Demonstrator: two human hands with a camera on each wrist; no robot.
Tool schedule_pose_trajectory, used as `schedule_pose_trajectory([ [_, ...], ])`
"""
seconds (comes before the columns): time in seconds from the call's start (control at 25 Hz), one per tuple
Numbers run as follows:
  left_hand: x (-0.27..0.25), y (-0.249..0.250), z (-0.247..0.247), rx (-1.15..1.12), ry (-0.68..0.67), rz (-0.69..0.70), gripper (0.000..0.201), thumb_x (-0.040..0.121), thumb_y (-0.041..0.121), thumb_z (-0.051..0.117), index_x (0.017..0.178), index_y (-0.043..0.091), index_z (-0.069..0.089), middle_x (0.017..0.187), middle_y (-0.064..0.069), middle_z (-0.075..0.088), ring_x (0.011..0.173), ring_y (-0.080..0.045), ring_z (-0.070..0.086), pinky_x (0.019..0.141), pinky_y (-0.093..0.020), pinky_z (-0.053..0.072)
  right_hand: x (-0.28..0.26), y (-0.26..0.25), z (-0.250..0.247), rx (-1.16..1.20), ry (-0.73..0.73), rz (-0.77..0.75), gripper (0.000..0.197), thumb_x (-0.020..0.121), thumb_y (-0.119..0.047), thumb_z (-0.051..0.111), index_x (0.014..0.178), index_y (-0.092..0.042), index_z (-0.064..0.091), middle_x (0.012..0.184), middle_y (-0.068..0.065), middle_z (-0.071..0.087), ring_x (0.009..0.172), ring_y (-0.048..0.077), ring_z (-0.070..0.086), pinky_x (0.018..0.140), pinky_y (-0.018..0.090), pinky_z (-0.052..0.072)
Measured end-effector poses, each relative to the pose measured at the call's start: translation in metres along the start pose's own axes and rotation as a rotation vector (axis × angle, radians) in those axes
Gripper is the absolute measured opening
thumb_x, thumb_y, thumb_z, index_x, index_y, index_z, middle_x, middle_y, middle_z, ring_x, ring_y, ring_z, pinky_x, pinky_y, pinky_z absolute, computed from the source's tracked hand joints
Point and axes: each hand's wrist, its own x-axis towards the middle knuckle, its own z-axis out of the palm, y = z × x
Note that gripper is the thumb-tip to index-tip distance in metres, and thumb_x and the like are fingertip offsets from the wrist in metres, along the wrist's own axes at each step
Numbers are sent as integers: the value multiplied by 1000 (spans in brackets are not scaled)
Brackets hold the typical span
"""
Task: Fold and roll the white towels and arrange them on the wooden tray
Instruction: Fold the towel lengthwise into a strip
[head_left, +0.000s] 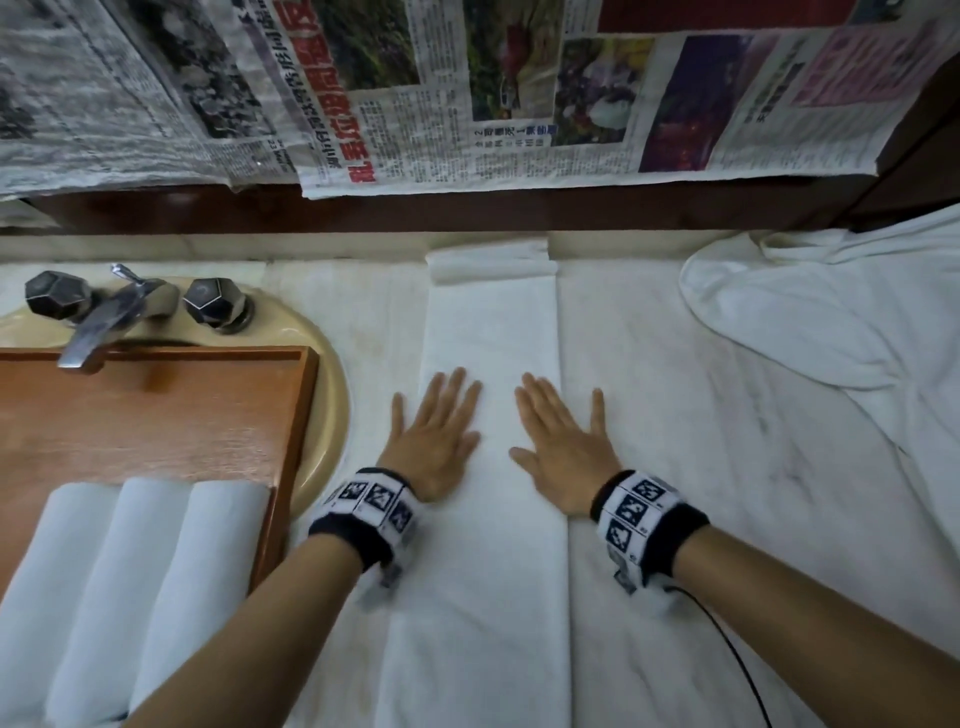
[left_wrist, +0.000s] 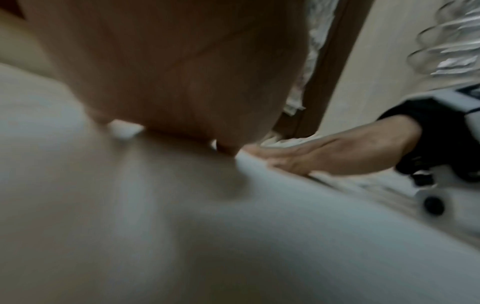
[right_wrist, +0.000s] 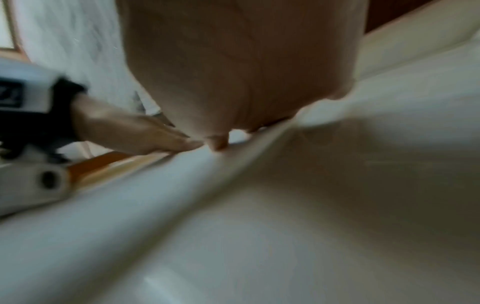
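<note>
Marble tabletop (head_left: 701, 415) by the sink: folded towel strip (head_left: 491, 332) lies flat, left hand (head_left: 434, 436) and right hand (head_left: 563, 447) pressing it, fingers spread. Three rolled towels (head_left: 130, 587) already sit in the wooden tray (head_left: 156, 415).

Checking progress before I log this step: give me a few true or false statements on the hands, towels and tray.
1. Both the left hand and right hand press flat on the folded towel. True.
2. The wooden tray holds two rolled towels. False: three rolled towels lie side by side.
3. The tray sits over the sink. True.
4. An unfolded towel lies left of the tray. False: the loose towel lies far right.
</note>
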Motion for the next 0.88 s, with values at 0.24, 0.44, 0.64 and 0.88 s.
schedule_pose_trajectory([
  [0.24,-38,16,21,-105,88,-63,61,102,48,7,149,24,-23,153,5,-35,141,-13,-32,116,-45,-19,-45,-24,22,52,71,42,66,102,-47,13,150,-17,-20,156,-4,-31,144,12,-26,109,67,-14],
  [0.44,-87,-12,66,-72,96,-188,59,102,48,7,150,31,-23,152,7,-38,140,-15,-35,117,-52,-14,-85,-18,58,263,0,215,65,103,-46,13,149,-18,-23,154,-5,-35,143,12,-29,111,66,-11],
  [0.64,-127,19,78,-81,87,-27,61,102,46,9,150,24,-22,154,7,-35,141,-14,-32,117,-49,-15,-133,-73,79,162,36,57,65,103,-45,14,149,-19,-24,152,-6,-38,141,13,-31,109,66,-15],
  [0.88,-161,-22,98,-113,70,-286,59,103,44,9,152,26,-19,156,5,-31,143,-17,-28,116,-54,-14,-155,-52,96,283,-15,332,67,101,-49,10,147,-17,-27,151,-4,-39,142,14,-30,109,68,-13],
])
